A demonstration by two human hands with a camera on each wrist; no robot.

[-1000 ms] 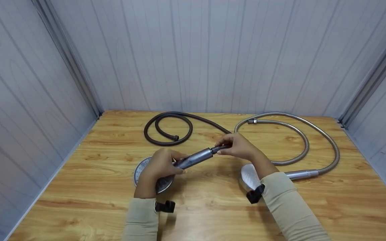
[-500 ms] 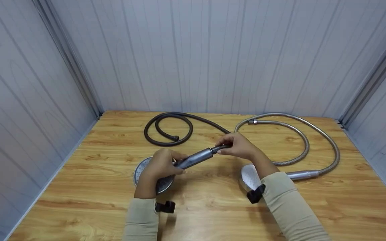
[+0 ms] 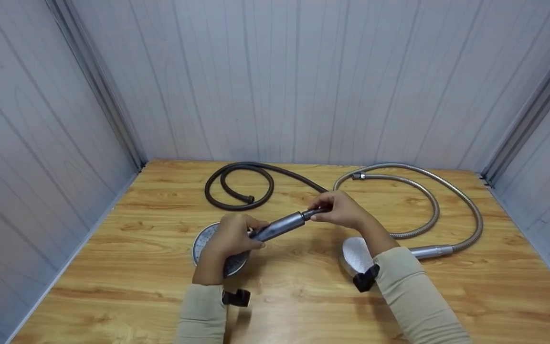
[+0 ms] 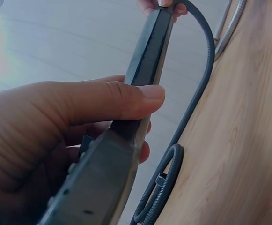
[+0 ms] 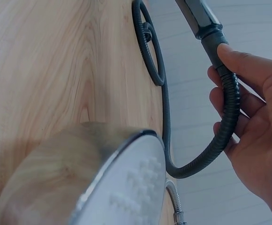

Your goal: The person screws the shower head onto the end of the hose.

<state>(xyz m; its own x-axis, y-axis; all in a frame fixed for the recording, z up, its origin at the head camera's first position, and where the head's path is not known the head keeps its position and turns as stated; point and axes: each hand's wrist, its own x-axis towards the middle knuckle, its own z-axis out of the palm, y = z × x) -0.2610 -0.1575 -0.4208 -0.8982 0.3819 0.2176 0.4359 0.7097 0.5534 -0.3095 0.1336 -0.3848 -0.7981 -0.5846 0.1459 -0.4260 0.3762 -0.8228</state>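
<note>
My left hand (image 3: 231,236) grips the neck of a dark grey shower head (image 3: 282,226), thumb on top and fingers curled beneath, as the left wrist view shows. The round spray face (image 3: 204,241) shows partly behind that hand, above the table. At the handle's far end, my right hand (image 3: 342,209) pinches the connector of a black shower hose (image 5: 215,50) between thumb and fingers. In the right wrist view the connector meets the handle end in line. The hose bends down from the right hand and runs back to a coil with a free end nut (image 3: 248,198).
A second, silver shower head (image 3: 357,255) lies on the wooden table (image 3: 127,286) under the right forearm. Its handle (image 3: 432,251) joins a silver hose (image 3: 478,215) looped at the back right. Grey panel walls (image 3: 275,81) stand behind and on both sides.
The head view has tilted very slightly. Both hands keep their places on the shower head and the hose connector, with no clear movement between them.
</note>
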